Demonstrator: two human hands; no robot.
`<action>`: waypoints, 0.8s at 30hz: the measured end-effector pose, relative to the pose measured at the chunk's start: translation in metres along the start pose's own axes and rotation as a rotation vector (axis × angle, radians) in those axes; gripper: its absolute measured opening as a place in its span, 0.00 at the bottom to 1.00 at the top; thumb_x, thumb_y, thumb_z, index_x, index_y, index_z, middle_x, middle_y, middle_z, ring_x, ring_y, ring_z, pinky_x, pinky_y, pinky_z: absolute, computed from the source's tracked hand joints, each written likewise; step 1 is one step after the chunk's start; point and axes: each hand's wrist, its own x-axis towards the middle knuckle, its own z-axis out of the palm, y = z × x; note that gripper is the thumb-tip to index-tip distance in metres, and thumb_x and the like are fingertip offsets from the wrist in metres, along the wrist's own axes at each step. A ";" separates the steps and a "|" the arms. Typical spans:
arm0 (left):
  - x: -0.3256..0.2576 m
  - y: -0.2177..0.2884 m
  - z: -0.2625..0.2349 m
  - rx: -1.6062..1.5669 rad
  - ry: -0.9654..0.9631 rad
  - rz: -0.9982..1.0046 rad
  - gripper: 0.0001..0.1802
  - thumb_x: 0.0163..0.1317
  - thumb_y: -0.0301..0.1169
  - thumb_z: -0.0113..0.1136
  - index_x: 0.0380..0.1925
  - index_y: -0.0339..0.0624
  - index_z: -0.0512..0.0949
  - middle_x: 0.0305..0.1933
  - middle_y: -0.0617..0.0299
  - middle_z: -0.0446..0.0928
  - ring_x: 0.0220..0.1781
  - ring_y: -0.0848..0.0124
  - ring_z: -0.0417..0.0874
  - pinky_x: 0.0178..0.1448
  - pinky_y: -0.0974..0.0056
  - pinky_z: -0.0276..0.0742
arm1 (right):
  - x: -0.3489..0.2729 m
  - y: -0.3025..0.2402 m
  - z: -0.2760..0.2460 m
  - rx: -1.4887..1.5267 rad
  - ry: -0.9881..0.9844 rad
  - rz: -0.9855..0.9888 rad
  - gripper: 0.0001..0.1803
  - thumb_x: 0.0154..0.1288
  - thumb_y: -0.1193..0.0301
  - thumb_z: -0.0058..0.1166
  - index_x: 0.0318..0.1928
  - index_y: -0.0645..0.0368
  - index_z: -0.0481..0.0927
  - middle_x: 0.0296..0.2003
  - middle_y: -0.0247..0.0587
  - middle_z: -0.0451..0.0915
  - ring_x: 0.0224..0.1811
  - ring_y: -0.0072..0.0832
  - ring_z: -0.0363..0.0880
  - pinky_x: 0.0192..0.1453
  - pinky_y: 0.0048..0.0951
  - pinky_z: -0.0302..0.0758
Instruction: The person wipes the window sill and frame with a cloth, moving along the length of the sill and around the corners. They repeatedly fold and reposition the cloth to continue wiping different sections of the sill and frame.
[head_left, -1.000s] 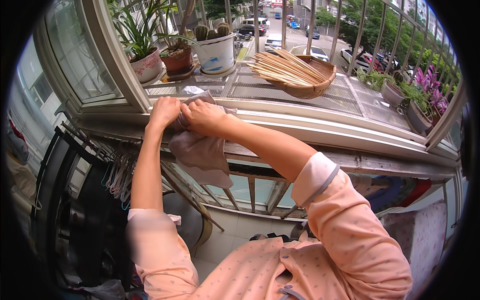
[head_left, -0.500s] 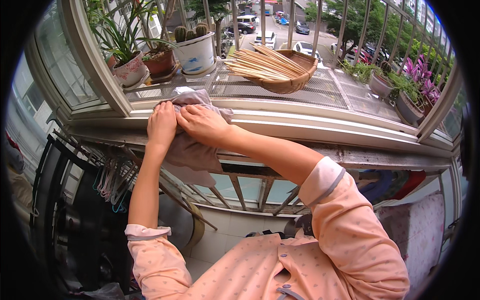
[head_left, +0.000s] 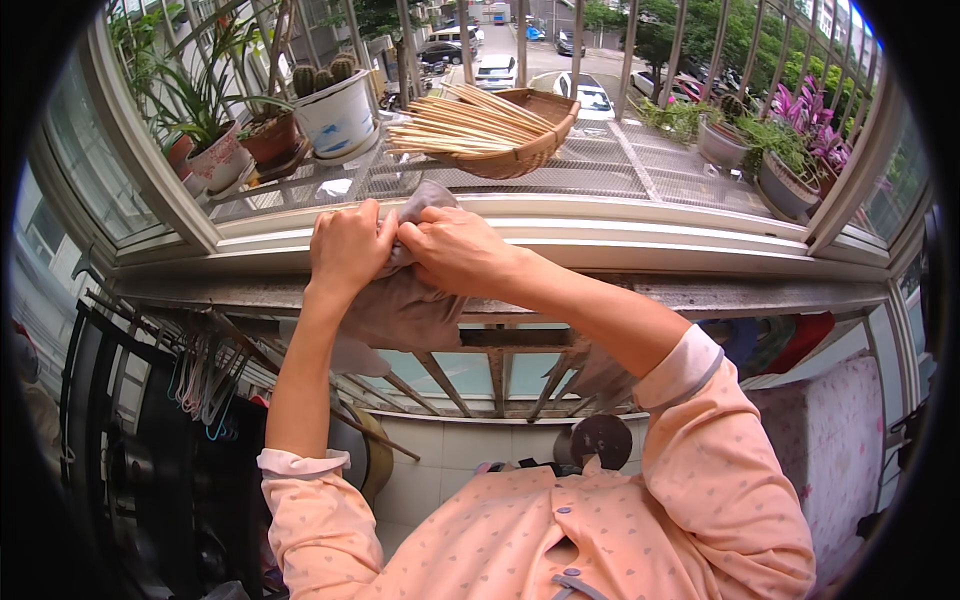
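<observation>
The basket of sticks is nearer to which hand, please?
Right. The right hand is on the near side of the basket, apart from it; the left hand is farther off, to its left.

Cloth (head_left: 405, 310) in your grip: soft fabric, matt, heavily creased.
Shirt (head_left: 470, 540), yours: thin, smooth-looking cloth, matt; buttons (head_left: 564, 510) smooth, apparently plastic.
Basket (head_left: 512, 160) before you: woven, bamboo-looking strips, ribbed, with a faint sheen.
Sticks (head_left: 465, 125) you see in it: bare wood or bamboo, smooth.
Window track (head_left: 640, 238) facing you: light metal by its look, smooth, satin.
Ledge (head_left: 700, 296) nearer you: rough, weathered, stained, matt; material unclear.
Mesh shelf (head_left: 600, 165) beyond your sill: perforated metal by its look.
Bars (head_left: 628, 60) ahead of you: metal, smooth, dull.
White pot (head_left: 340, 120) to your left: smooth, slightly glossy; plastic or ceramic, you cannot tell.
Floor (head_left: 430, 455) below you: smooth tile, low sheen.
</observation>
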 end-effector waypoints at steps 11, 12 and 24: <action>0.002 0.039 -0.001 -0.315 -0.057 0.076 0.16 0.58 0.39 0.58 0.22 0.38 0.74 0.25 0.50 0.77 0.30 0.50 0.79 0.36 0.51 0.72 | -0.030 0.022 -0.040 0.044 -0.144 0.143 0.14 0.48 0.67 0.54 0.33 0.64 0.76 0.26 0.51 0.79 0.32 0.47 0.80 0.36 0.43 0.77; 0.003 0.050 0.001 -0.334 -0.046 0.122 0.16 0.58 0.39 0.58 0.22 0.37 0.74 0.26 0.51 0.77 0.30 0.51 0.79 0.36 0.51 0.72 | -0.040 0.028 -0.048 0.052 -0.149 0.165 0.14 0.48 0.65 0.55 0.33 0.63 0.76 0.26 0.51 0.79 0.32 0.47 0.80 0.36 0.43 0.77; 0.035 0.166 0.022 -0.672 -0.270 0.495 0.22 0.57 0.32 0.62 0.51 0.35 0.74 0.52 0.46 0.75 0.55 0.52 0.75 0.58 0.57 0.70 | -0.189 0.103 -0.169 0.181 -0.165 0.636 0.15 0.58 0.69 0.48 0.45 0.58 0.76 0.36 0.53 0.77 0.41 0.50 0.76 0.44 0.42 0.72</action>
